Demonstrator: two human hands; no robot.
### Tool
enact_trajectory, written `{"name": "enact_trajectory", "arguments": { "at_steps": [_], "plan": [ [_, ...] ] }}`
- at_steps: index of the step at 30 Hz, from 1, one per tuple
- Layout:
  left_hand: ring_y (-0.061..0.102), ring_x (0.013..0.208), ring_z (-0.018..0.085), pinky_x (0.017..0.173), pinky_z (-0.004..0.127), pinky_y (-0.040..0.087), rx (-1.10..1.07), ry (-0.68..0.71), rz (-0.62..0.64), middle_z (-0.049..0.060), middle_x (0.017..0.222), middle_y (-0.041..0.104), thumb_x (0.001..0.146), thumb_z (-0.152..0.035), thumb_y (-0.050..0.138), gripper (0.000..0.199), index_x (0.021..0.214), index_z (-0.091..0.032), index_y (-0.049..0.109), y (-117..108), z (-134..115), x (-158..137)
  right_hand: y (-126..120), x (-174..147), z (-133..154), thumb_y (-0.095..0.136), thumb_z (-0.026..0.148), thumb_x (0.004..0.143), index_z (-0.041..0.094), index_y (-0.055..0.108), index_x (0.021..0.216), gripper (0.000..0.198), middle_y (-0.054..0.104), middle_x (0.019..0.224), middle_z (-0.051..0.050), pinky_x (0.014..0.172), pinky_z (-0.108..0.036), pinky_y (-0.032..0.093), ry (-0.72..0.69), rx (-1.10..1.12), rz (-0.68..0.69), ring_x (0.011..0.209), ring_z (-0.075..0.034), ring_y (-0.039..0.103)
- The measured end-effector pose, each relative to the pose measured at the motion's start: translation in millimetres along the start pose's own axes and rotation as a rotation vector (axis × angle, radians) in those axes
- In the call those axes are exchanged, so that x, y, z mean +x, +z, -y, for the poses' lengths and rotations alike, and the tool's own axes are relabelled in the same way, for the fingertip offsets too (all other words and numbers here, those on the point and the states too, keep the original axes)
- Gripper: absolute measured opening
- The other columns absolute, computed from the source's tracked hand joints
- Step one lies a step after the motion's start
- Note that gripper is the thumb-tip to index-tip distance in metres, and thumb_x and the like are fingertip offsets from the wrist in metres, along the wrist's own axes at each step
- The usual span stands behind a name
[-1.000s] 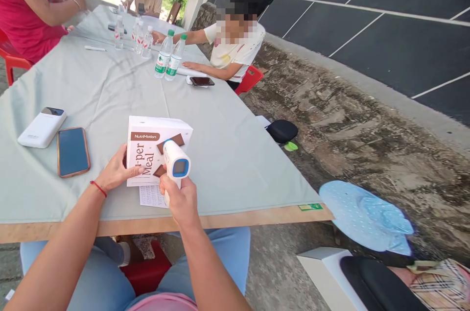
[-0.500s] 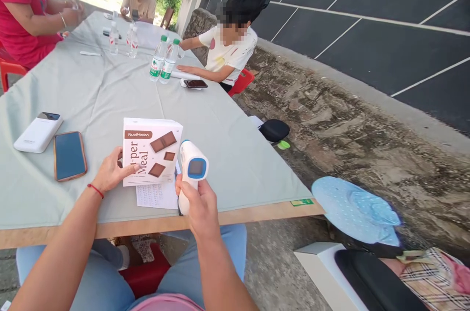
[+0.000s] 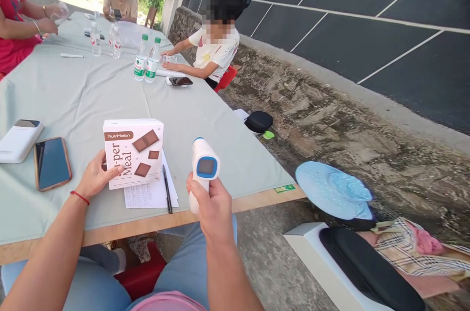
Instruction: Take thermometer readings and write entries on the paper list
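Observation:
My left hand (image 3: 98, 174) grips the lower left corner of a white NutriMotion box (image 3: 123, 142), its thumb across the front; the box is upright and its printed face, with brown squares, is turned toward me. In my right hand (image 3: 215, 205) is a white and blue infrared thermometer (image 3: 206, 166), held by its handle with the dark screen facing me. Beneath and behind the box lies a sheet of paper with writing (image 3: 139, 197), partly hidden by it. A black pen (image 3: 167, 191) rests on the paper between the two hands.
A phone (image 3: 53, 164) and a white power bank (image 3: 20, 140) lie at the left of the cloth-covered table (image 3: 91, 100). Water bottles (image 3: 151, 62) and another phone (image 3: 179, 81) are farther back. Three people sit around the table. A blue hat (image 3: 332, 191) is at the right.
The thermometer has moved right, away from the box, and the pen now shows. My view has shifted right. The seated person at the right now handles a bottle.

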State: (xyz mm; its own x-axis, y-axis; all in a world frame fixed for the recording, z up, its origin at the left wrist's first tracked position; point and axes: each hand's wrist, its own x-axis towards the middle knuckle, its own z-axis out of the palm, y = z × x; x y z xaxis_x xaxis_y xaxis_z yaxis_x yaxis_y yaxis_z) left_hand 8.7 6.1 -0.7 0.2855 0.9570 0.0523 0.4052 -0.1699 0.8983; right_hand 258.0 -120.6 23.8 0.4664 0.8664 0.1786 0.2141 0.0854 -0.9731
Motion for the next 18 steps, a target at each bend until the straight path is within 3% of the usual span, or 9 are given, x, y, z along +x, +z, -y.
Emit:
{"name": "enact_trajectory", "arguments": {
  "at_steps": [5, 9, 14, 16, 18],
  "plan": [
    [0.063, 0.103, 0.035, 0.081, 0.046, 0.052, -0.023, -0.014, -0.08, 0.013, 0.115, 0.067, 0.066, -0.065, 0.069, 0.068, 0.113, -0.018, 0.055, 2.8, 0.5, -0.9, -1.5, 36.6, -47.9, 0.061, 0.038, 0.075, 0.021, 0.061, 0.12, 0.048, 0.065, 0.106, -0.009, 0.077, -0.034, 0.046, 0.069, -0.531, -0.024, 0.097, -0.026, 0.058],
    [0.064, 0.101, 0.032, 0.08, 0.045, 0.053, -0.048, 0.001, -0.343, 0.012, 0.112, 0.066, 0.065, -0.062, 0.071, 0.065, 0.11, -0.018, 0.052, 0.8, 1.9, 2.0, -6.2, 53.1, -85.0, 0.06, 0.034, 0.079, 0.021, 0.061, 0.121, 0.044, 0.063, 0.104, -0.01, 0.08, -0.035, 0.044, 0.081, -0.885, 0.061, 0.1, -0.027, 0.058],
    [0.065, 0.096, 0.027, 0.081, 0.043, 0.053, 0.0, -0.062, -0.742, 0.011, 0.116, 0.06, 0.062, -0.055, 0.076, 0.07, 0.114, -0.02, 0.044, -9.3, 8.6, 7.2, -7.9, 46.7, -93.6, 0.06, 0.033, 0.078, 0.018, 0.065, 0.115, 0.04, 0.06, 0.113, -0.014, 0.086, -0.041, 0.042, -0.167, -0.912, -0.063, 0.104, -0.029, 0.054],
    [0.063, 0.099, 0.028, 0.086, 0.046, 0.051, 0.054, -0.106, -0.798, 0.01, 0.116, 0.058, 0.062, -0.051, 0.077, 0.073, 0.117, -0.021, 0.041, -12.0, 11.9, 8.0, -2.1, 38.5, -90.2, 0.059, 0.034, 0.079, 0.019, 0.066, 0.11, 0.035, 0.063, 0.105, -0.012, 0.082, -0.039, 0.043, -0.201, -0.81, -0.039, 0.095, -0.026, 0.057],
    [0.059, 0.107, 0.031, 0.092, 0.05, 0.048, 0.135, -0.133, -0.781, 0.011, 0.119, 0.055, 0.062, -0.047, 0.077, 0.074, 0.12, -0.021, 0.039, -12.8, 14.5, 7.9, 6.6, 29.4, -87.1, 0.058, 0.038, 0.08, 0.02, 0.066, 0.108, 0.034, 0.065, 0.083, -0.005, 0.071, -0.034, 0.044, -0.137, -0.704, 0.082, 0.075, -0.021, 0.058]
  ]
}}
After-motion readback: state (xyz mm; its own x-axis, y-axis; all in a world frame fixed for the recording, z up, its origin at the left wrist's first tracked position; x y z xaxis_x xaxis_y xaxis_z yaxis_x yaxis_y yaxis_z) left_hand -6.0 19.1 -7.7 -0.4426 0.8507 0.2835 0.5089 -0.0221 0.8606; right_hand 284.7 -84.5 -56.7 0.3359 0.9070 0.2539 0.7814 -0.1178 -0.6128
